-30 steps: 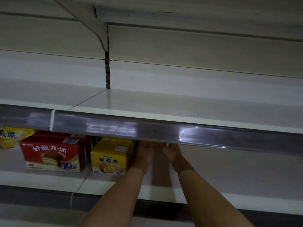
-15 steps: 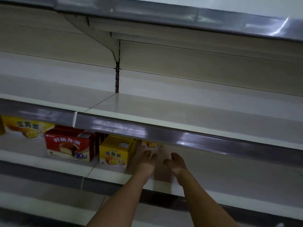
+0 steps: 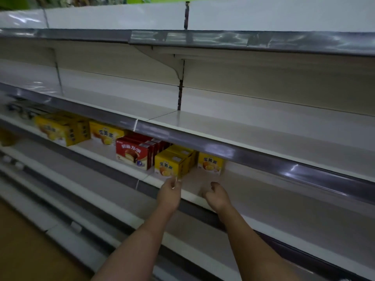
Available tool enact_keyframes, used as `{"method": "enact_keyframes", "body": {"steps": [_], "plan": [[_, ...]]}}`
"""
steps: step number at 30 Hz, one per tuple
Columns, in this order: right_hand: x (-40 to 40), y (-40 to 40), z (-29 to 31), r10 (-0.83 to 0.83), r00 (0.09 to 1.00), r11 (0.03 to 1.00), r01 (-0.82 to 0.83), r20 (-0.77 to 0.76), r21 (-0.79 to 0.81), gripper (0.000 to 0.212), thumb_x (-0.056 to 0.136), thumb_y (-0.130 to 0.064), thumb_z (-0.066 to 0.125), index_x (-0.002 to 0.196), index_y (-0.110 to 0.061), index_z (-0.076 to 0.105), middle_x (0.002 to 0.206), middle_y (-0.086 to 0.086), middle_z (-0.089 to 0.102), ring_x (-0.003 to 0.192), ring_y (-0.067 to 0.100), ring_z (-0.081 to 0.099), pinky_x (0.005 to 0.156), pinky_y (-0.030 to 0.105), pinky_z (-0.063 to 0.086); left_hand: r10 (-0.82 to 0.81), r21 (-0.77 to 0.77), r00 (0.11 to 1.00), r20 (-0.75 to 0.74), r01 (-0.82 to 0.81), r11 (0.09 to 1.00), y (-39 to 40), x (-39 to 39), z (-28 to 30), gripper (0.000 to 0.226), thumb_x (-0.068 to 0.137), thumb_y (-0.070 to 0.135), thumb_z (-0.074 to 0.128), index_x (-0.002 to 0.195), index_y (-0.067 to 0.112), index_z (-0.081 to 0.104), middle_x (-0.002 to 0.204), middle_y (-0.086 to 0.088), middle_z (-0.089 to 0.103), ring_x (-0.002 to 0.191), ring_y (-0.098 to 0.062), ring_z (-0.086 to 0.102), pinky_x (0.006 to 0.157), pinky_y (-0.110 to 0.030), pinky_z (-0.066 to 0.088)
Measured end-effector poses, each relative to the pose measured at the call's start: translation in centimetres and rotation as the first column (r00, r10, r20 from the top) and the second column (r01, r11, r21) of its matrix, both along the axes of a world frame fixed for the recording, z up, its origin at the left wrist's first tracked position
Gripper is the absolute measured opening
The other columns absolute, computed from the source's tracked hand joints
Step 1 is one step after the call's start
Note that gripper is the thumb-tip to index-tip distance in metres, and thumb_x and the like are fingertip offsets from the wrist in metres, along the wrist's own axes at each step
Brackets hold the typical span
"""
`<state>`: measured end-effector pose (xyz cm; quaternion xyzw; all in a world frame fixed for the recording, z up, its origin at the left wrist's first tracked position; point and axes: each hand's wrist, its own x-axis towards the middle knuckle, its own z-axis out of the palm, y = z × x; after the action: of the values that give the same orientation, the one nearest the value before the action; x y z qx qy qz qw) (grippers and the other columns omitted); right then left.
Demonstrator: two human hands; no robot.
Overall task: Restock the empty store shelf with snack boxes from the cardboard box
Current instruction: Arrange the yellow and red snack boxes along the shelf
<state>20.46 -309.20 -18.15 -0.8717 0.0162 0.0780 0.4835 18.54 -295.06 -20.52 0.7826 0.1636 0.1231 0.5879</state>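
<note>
A small yellow snack box (image 3: 210, 165) stands alone deep on the lower shelf (image 3: 284, 201), under the shelf above. To its left stands a row of yellow boxes (image 3: 172, 163), then red boxes (image 3: 133, 155), then more yellow boxes (image 3: 105, 133) and a larger yellow box (image 3: 60, 128). My left hand (image 3: 170, 194) hovers at the shelf's front edge just below the yellow row, fingers loosely curled and holding nothing. My right hand (image 3: 217, 194) hangs over the shelf's front part, also loosely curled and holding nothing, well short of the lone yellow box. The cardboard box is out of view.
The shelf above (image 3: 263, 130) holds nothing, and its grey price rail (image 3: 223, 153) overhangs the boxes. A further shelf rail (image 3: 203, 40) runs higher up. More shelf edges (image 3: 81, 199) step down at the lower left towards a brown floor (image 3: 24, 250).
Both hands have drawn back from deep under the upper shelf to the lower shelf's front edge, leaving the lone yellow box standing. The view has pulled back and turned right.
</note>
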Motion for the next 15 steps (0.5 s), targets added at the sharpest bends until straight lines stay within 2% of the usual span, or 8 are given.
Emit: {"method": "enact_keyframes", "body": {"steps": [3, 7, 11, 13, 15], "plan": [[-2.0, 1.3, 0.0, 0.075, 0.997, 0.997, -0.075, 0.003, -0.005, 0.061, 0.092, -0.015, 0.053, 0.148, -0.009, 0.028, 0.149, 0.010, 0.036, 0.132, 0.028, 0.040, 0.101, 0.029, 0.036, 0.104, -0.004, 0.994, -0.029, -0.104, 0.995, 1.6, -3.0, -0.7, 0.039, 0.100, 0.029, 0.043, 0.129, 0.004, 0.053, 0.127, -0.015, 0.057, 0.117, -0.029, 0.052, 0.094, -0.032, 0.040], [-4.4, 3.0, -0.7, 0.195, 0.981, 0.980, -0.195, 0.003, -0.025, 0.055, 0.093, -0.016, 0.052, 0.144, -0.007, 0.034, 0.144, 0.012, 0.041, 0.129, 0.028, 0.042, 0.098, 0.029, 0.037, 0.227, -0.007, 0.973, -0.045, -0.227, 0.974, 3.6, -6.9, -1.8, 0.032, 0.100, 0.030, 0.043, 0.117, 0.006, 0.057, 0.115, -0.009, 0.059, 0.112, -0.028, 0.053, 0.085, -0.027, 0.039], [-6.5, 5.2, -1.7, 0.278, 0.959, 0.961, -0.278, -0.052, 0.017, 0.059, 0.092, -0.013, 0.053, 0.146, -0.008, 0.031, 0.149, 0.011, 0.037, 0.134, 0.028, 0.038, 0.107, 0.035, 0.034, 0.313, -0.032, 0.945, -0.090, -0.317, 0.948, 6.4, -11.0, -3.1, 0.042, 0.099, 0.034, 0.042, 0.129, 0.005, 0.053, 0.128, -0.013, 0.055, 0.114, -0.028, 0.052, 0.095, -0.032, 0.042], [-7.9, 6.3, -2.4, 0.310, 0.948, 0.951, -0.309, -0.072, 0.028, 0.057, 0.091, -0.010, 0.053, 0.145, -0.009, 0.035, 0.145, 0.010, 0.041, 0.131, 0.027, 0.042, 0.107, 0.034, 0.035, 0.347, -0.017, 0.930, -0.123, -0.352, 0.936, 7.8, -12.8, -3.8, 0.044, 0.100, 0.037, 0.040, 0.133, 0.008, 0.050, 0.132, -0.012, 0.053, 0.118, -0.029, 0.050, 0.099, -0.034, 0.041], [-9.4, 7.7, -3.3, 0.349, 0.932, 0.937, -0.347, -0.094, 0.043, 0.058, 0.090, -0.011, 0.054, 0.144, -0.009, 0.035, 0.145, 0.008, 0.042, 0.131, 0.027, 0.042, 0.108, 0.034, 0.035, 0.393, -0.017, 0.908, -0.143, -0.399, 0.917, 9.3, -14.8, -4.6, 0.045, 0.100, 0.037, 0.039, 0.134, 0.009, 0.050, 0.132, -0.012, 0.053, 0.118, -0.030, 0.050, 0.098, -0.034, 0.041]]}}
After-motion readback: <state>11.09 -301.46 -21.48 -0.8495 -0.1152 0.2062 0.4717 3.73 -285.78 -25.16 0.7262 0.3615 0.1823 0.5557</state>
